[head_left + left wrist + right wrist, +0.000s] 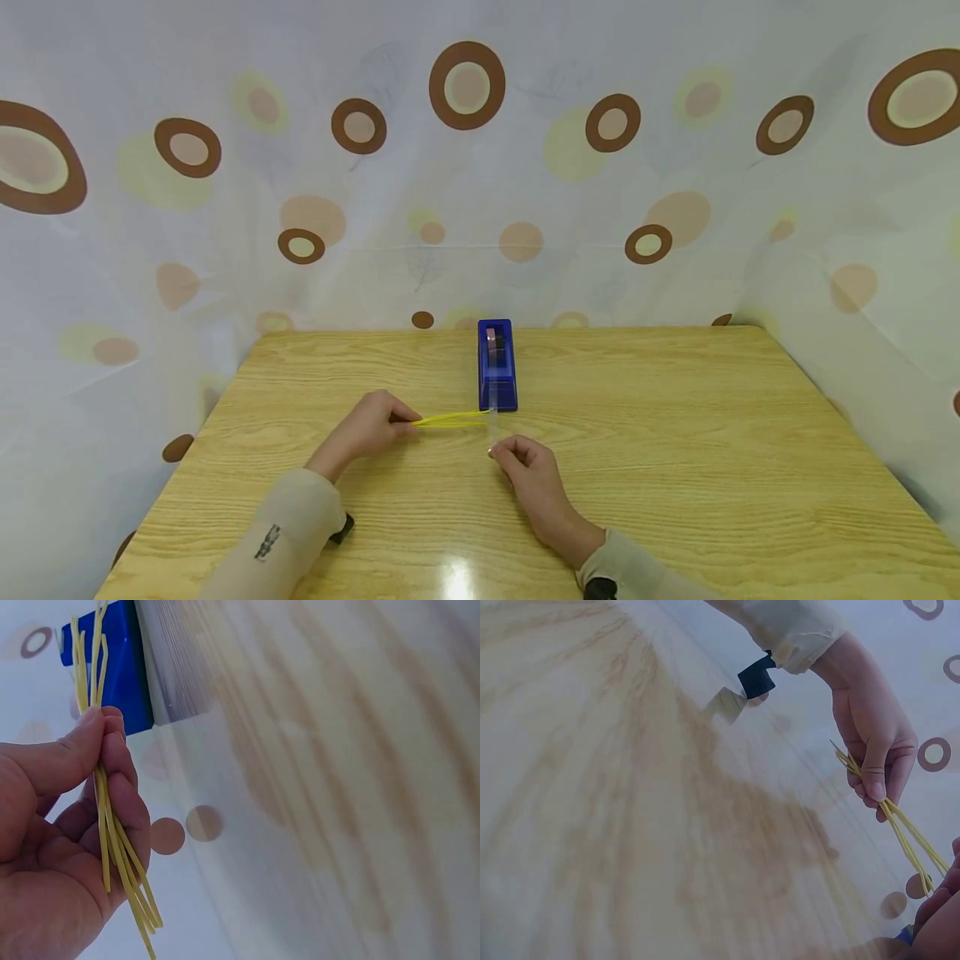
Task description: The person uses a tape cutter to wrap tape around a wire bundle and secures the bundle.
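Note:
My left hand [371,425] pinches a bundle of thin yellow strands [453,417] between thumb and fingers. In the left wrist view the strands [120,851] stick out at both ends of the grip. A blue tape dispenser [510,395] stands beyond the hands, near the table's back edge. From it a strip of clear tape [492,429] stretches toward me, and my right hand [536,483] pinches its free end. The strands' far ends meet the strip just in front of the dispenser; whether they stick to it I cannot tell. The right wrist view shows only part of the right hand [941,922].
The wood-grain table [675,417] lies beneath both hands. A white patterned sheet [525,192] hangs behind it and along its sides. Dark straps sit at both cuffs, the left one [342,530] jutting out beside the sleeve.

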A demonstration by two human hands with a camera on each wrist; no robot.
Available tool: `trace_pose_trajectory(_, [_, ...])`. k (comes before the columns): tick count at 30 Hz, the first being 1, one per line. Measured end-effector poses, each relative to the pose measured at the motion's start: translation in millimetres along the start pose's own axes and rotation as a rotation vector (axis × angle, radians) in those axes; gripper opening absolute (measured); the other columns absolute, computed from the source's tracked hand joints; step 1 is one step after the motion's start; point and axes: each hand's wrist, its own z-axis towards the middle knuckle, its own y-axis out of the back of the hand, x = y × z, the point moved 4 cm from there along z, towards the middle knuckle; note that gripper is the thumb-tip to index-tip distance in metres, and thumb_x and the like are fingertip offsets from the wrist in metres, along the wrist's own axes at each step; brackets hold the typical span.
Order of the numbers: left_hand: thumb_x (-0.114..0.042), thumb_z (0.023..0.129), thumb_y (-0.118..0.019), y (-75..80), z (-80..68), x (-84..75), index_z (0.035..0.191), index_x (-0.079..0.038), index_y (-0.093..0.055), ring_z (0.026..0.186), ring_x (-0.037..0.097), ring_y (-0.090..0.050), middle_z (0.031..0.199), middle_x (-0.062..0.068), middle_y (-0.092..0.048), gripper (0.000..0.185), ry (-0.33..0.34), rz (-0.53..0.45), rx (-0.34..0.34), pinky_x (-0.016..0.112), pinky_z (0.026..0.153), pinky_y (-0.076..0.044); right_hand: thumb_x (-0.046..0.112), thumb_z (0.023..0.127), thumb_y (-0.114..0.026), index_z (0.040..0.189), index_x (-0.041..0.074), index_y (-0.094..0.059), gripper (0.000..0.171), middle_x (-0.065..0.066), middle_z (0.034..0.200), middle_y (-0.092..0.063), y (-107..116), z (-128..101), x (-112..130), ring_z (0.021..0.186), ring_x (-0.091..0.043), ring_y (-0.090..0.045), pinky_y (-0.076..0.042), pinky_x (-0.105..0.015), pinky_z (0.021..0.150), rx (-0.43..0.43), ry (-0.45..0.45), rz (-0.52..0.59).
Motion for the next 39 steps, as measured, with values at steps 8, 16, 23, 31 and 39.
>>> trace_pose_trajectory(8, [-0.004, 0.089, -0.072, -6.0, 3.6, -5.7, 0.100, -0.005, -0.079, 0.086, 0.016, -0.066, 0.094, 0.002, -0.073, 0.013, 0.043, 0.021, -0.003, 0.035, 0.077, -0.055, 0.006, 0.093, -0.065, 0.087, -0.005, -0.066, 0.013, -0.010, 0.080, -0.060, -2, 1, 0, 0.066, -0.010, -0.046, -0.040, -0.021, 0.061, -0.009, 0.006, -0.007])
trace_pose_trajectory(16, [-0.003, 0.089, -0.072, -12.4, 9.0, -11.2, 0.096, -0.007, -0.080, 0.084, 0.014, -0.066, 0.092, 0.001, -0.073, 0.011, 0.038, 0.044, -0.007, 0.034, 0.075, -0.054, 0.006, 0.093, -0.065, 0.088, -0.005, -0.066, 0.013, -0.010, 0.080, -0.059, -1, 1, 0, 0.067, -0.010, -0.047, -0.040, -0.021, 0.062, -0.014, 0.013, -0.031])
trace_pose_trajectory(23, [-0.001, 0.090, -0.070, -16.2, 12.4, -19.0, 0.097, -0.006, -0.079, 0.082, 0.013, -0.064, 0.093, 0.003, -0.073, 0.012, 0.018, 0.032, -0.001, 0.033, 0.073, -0.053, 0.007, 0.094, -0.065, 0.088, -0.004, -0.066, 0.013, -0.010, 0.086, -0.063, -1, 0, 1, 0.071, -0.010, -0.049, -0.042, -0.021, 0.065, -0.017, 0.011, -0.036])
trace_pose_trajectory(31, [-0.001, 0.090, -0.069, -23.1, 17.9, -26.1, 0.096, -0.006, -0.080, 0.073, 0.010, -0.059, 0.092, 0.003, -0.073, 0.013, -0.005, 0.035, 0.017, 0.029, 0.068, -0.051, 0.006, 0.094, -0.065, 0.090, -0.008, -0.065, 0.015, -0.005, 0.086, -0.064, 0, -1, 2, 0.071, -0.010, -0.050, -0.042, -0.021, 0.065, -0.023, 0.007, -0.001])
trace_pose_trajectory(39, [-0.001, 0.091, -0.068, -30.4, 21.7, -34.7, 0.095, -0.005, -0.080, 0.064, 0.010, -0.053, 0.084, 0.000, -0.072, 0.013, -0.033, 0.039, 0.039, 0.027, 0.062, -0.047, 0.006, 0.094, -0.065, 0.092, -0.009, -0.066, 0.015, -0.005, 0.084, -0.063, 1, -1, 3, 0.069, -0.009, -0.048, -0.041, -0.021, 0.064, -0.031, 0.006, -0.015])
